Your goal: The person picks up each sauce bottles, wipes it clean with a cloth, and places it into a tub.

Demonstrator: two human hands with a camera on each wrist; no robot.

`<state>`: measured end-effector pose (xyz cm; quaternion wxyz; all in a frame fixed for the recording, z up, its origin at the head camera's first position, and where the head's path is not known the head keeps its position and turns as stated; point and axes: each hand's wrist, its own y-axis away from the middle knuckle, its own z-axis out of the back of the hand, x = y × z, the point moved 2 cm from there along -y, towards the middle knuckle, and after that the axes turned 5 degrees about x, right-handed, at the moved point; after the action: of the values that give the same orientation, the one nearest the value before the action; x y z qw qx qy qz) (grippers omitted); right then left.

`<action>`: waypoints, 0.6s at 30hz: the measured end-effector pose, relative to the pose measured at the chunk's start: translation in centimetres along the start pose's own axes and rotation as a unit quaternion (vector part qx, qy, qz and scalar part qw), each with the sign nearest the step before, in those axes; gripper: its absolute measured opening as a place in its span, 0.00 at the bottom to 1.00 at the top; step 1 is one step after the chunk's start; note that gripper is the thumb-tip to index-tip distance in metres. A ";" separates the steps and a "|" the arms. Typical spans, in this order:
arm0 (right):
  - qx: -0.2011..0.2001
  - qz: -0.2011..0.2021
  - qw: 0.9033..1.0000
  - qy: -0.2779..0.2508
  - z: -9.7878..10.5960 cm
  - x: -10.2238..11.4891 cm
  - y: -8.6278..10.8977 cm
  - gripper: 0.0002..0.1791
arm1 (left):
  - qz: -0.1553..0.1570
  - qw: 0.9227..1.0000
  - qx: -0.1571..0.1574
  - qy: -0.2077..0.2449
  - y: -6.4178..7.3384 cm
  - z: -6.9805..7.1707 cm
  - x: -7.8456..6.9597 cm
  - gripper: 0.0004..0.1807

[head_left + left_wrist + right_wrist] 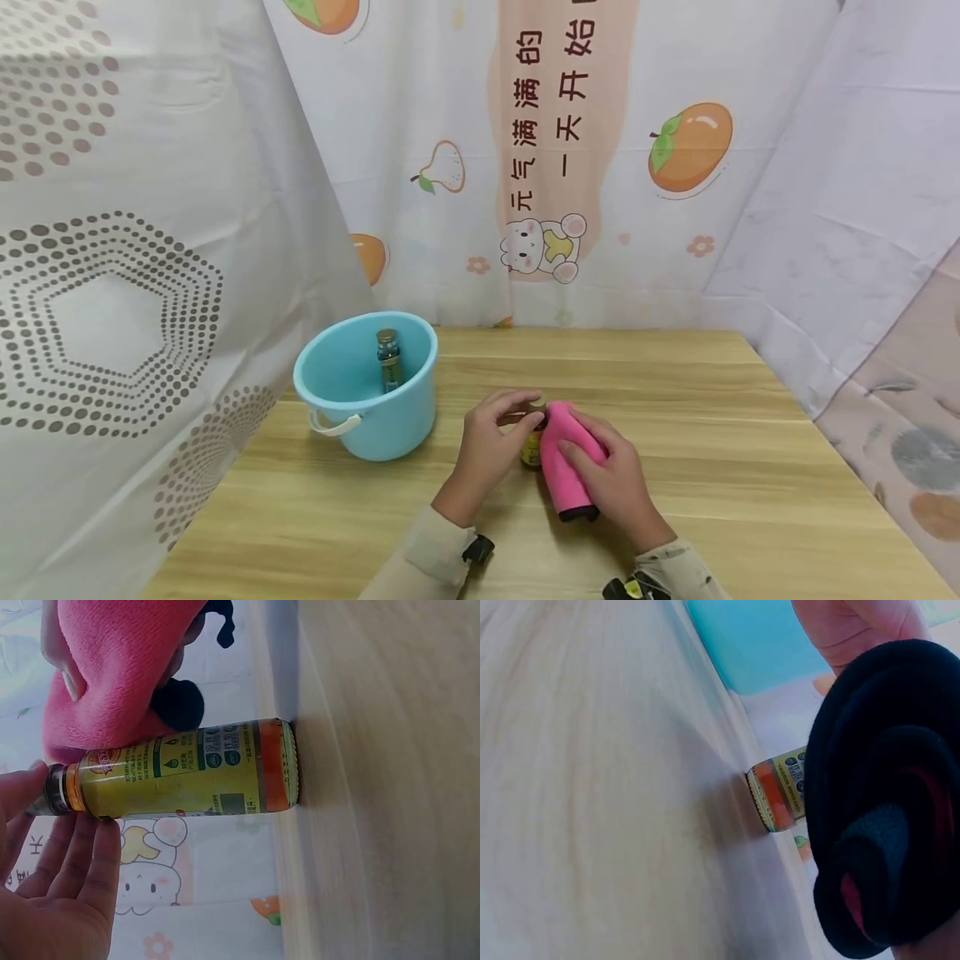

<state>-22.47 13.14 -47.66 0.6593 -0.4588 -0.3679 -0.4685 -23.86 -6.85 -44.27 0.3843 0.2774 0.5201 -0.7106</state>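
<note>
1. Pink plush cloth with black edging is resting in the right hand above the wooden tabletop, bunched lengthwise, its black end pointing toward the person and its far part pressing against the side of a yellow-labelled glass bottle.
2. The right hand is gripping the cloth firmly, its thumb lying across the near face and its fingers wrapping over the other side.
3. The left hand is pinching the bottle at the top — the thumb is touching the cap while the fingers are bracing the neck from the opposite side.
4. The bottle itself is standing upright on the tabletop, between the two hands, with an orange-red band showing near its base.
5. Farther off to the left, a light blue bucket is sitting on the tabletop, its white handle hanging on the near side.
6. Inside the bucket, a dark bottle with a brown cap is standing slightly tilted — its lower part is hiding behind the rim.
7. Behind everything, a white curtain printed with orange fruit, Chinese characters and a cartoon rabbit is hanging.
</note>
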 end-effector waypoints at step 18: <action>0.027 -0.020 0.999 0.030 -0.2 -0.4 -0.3 0.25 | -0.013 1.000 -0.001 -0.002 -0.2 0.1 -0.1 0.15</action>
<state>-22.92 13.06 -48.02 0.6725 -0.4195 -0.3693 -0.4851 -23.94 -6.85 -44.04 0.3763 0.2693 0.5234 -0.7155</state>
